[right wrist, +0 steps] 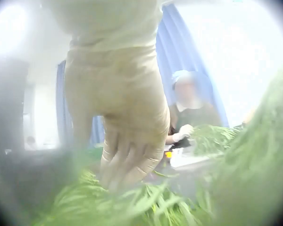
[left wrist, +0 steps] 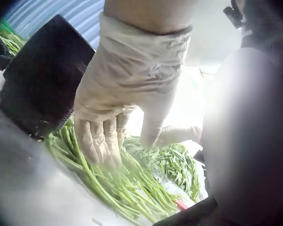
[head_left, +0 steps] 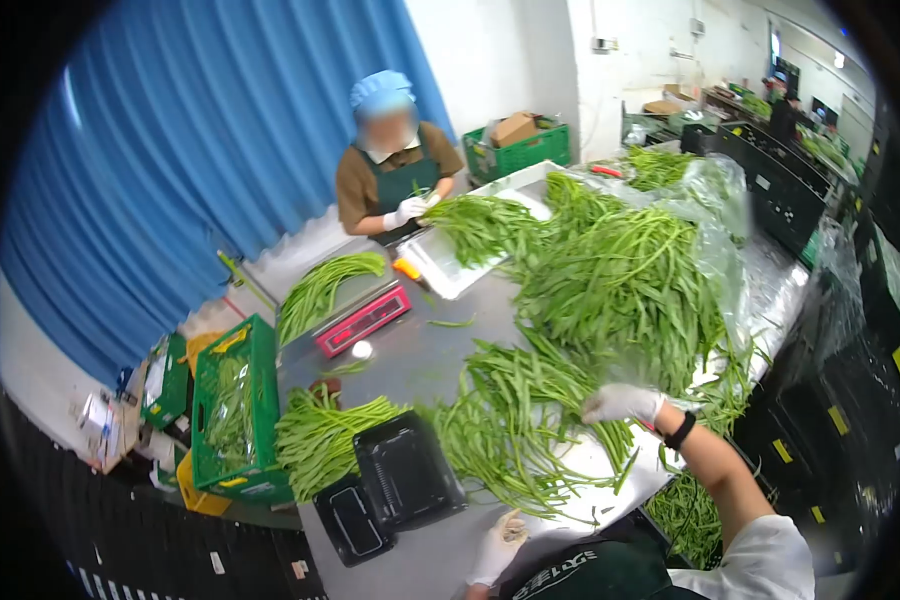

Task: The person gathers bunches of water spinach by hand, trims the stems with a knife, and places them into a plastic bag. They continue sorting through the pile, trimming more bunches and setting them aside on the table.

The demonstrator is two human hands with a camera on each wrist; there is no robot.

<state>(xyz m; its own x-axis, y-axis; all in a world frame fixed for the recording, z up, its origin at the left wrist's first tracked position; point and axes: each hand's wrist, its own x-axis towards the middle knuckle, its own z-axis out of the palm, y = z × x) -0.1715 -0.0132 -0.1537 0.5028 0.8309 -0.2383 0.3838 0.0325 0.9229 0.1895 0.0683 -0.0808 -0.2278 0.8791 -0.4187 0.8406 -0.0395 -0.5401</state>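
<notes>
Long-stemmed leafy greens (head_left: 530,390) lie in a loose spread on the table before me. My gloved right hand (head_left: 622,403) is over their right side; in the right wrist view its fingers (right wrist: 127,165) point down at the leaves, thumb apart from them. My gloved left hand (head_left: 500,548) is low at the table's near edge, holding nothing. In the left wrist view its fingers (left wrist: 99,141) hang loosely bent, overlapping the stems (left wrist: 104,181). A black plastic tray (head_left: 408,468) stands left of the spread, beside a smaller black tray (head_left: 352,520).
A large heap of greens (head_left: 630,280) fills the table's far right. A pink-framed scale (head_left: 362,318) stands at the left, near a green crate (head_left: 205,420). Across the table, a person (head_left: 400,165) in a blue cap handles greens. Black crates (head_left: 810,440) line the right.
</notes>
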